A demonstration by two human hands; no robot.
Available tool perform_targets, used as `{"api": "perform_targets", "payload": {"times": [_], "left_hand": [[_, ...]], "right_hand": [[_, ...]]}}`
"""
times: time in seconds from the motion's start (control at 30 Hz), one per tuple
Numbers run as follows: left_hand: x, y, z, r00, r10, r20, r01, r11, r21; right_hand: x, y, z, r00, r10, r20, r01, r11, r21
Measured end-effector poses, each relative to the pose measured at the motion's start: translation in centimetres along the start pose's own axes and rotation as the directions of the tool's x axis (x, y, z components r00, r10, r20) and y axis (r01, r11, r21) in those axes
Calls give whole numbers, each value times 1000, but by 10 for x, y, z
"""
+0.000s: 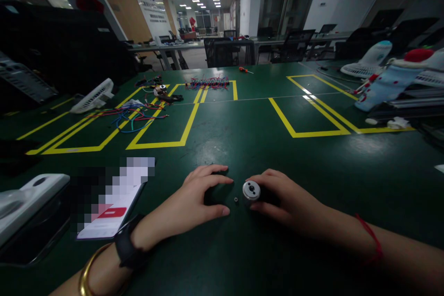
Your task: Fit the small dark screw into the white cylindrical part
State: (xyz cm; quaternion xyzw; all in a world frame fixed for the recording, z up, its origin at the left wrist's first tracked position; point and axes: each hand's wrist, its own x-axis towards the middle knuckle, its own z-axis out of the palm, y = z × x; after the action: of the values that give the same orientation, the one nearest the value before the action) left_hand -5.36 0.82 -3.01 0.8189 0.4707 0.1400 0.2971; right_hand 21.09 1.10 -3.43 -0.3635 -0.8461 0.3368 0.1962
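My right hand [282, 194] is closed around a metal cylinder [251, 190], thumb on its near side and fingers on its far side. The cylinder stands upright on the green table, its silver top face marked by a dark centre and small holes. Just left of it lies a tiny metal ring [236, 200], touched by neither hand. My left hand [204, 194] rests open on the table, fingers apart and pointing toward the ring, with nothing in its grasp.
A phone [111, 217] lies left of my left wrist, near a white device [34, 199]. Farther back are loose wires [135, 115], a bundle of wired parts [208, 83], a screwdriver [244, 70] and yellow tape outlines [321, 134]. A light-blue plush item [385, 85] sits at the right.
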Motion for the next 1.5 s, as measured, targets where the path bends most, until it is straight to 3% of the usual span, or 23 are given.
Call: {"api": "perform_targets", "payload": {"times": [0.23, 0.5, 0.67, 0.77, 1.1, 1.23, 1.37, 1.5], "left_hand": [[-2, -1, 1, 999, 30, -11, -30, 999, 13], [4, 5, 18, 983, 108, -151, -93, 990, 101], [6, 22, 14, 938, 85, -336, -138, 981, -136], [7, 37, 9, 907, 91, -410, -178, 968, -179], [11, 54, 12, 953, 123, -278, -161, 980, -118], [7, 44, 13, 950, 101, -297, -144, 981, -128], [7, 17, 13, 959, -38, -280, -21, 979, -205], [10, -4, 12, 964, -67, -256, 1, 969, -248]], "right_hand": [[-1, 0, 0, 1000, 18, 8, -18, 1000, -4], [1, 0, 1, 1000, -9, 2, 9, 1000, -15], [1, 0, 1, 1000, -25, 0, 25, 999, -21], [2, 0, 2, 999, -32, 1, 32, 999, -33], [2, 2, 5, 997, -76, -13, 75, 995, -71], [2, 0, 3, 1000, -30, -5, 30, 998, -55], [2, -2, 2, 1000, -16, 5, 16, 999, -37], [1, -2, 2, 1000, 2, 10, -2, 1000, -30]]}}
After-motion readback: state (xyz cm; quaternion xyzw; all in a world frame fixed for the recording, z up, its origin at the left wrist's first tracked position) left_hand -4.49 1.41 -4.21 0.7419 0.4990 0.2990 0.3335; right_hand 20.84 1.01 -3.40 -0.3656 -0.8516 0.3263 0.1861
